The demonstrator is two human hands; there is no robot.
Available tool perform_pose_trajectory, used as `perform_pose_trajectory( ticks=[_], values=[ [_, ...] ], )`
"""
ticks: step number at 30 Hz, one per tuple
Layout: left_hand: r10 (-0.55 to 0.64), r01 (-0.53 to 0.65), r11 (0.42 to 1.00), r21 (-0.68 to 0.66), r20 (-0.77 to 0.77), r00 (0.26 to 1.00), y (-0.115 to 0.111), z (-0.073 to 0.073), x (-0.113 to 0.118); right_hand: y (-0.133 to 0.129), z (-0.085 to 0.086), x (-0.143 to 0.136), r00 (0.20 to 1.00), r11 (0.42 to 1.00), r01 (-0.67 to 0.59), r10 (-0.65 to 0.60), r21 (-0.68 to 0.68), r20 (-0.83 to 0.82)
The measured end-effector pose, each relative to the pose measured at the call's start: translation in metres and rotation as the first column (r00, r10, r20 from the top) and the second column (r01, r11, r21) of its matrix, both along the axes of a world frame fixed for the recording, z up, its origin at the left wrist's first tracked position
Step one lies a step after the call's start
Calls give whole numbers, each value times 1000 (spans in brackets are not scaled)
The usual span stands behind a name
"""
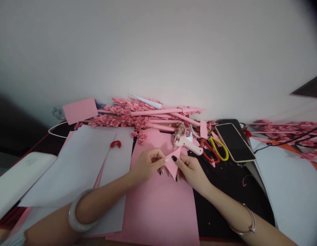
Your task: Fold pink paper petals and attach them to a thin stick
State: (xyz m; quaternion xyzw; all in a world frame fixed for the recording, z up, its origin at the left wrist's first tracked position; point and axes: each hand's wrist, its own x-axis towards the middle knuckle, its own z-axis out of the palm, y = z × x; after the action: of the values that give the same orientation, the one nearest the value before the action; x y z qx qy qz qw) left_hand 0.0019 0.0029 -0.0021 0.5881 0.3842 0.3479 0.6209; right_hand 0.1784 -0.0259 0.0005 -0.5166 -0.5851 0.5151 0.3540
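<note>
A small folded piece of pink paper, pointed at top and bottom, is held between both hands above a large pink sheet. My left hand pinches its left edge between thumb and fingers. On the other side, my right hand grips it with the thumb pressed on its face; the fingers behind are partly hidden. Just beyond the hands lies a pale pink glue gun. Small pink paper flowers sit near the top of the sheet.
White sheets and a white box-like object lie left. Pink flower stems line the wall. Red-and-yellow-handled scissors and a phone are right of the glue gun. More white paper lies far right.
</note>
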Motion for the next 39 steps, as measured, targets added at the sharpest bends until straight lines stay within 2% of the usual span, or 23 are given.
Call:
perform_pose_trajectory(
  ticks=[5,10,17,20,24,35,39],
  values=[
    [36,-34,999,-42,66,997,5,-4,-1,1,3,-1,995,995,-88,85,-48,-52],
    [66,-60,996,-71,80,995,6,-3,-1,0,2,-2,997,998,-57,58,-15,50],
    [119,-116,992,-45,54,991,7,-2,-2,0,-1,-2,993,992,-118,116,-40,-36],
    [122,-120,992,-28,63,991,8,-3,-3,-1,0,-3,991,991,-134,134,-22,-17],
    [130,-129,991,-25,59,990,8,-2,-3,-2,0,-5,993,993,-116,116,-10,19],
    [142,-141,990,-18,46,989,8,-3,-3,-3,0,-5,993,994,-109,107,-22,-46],
    [143,-142,990,-21,50,988,9,-4,-3,-3,4,-6,994,994,-106,106,-38,-18]
  ],
)
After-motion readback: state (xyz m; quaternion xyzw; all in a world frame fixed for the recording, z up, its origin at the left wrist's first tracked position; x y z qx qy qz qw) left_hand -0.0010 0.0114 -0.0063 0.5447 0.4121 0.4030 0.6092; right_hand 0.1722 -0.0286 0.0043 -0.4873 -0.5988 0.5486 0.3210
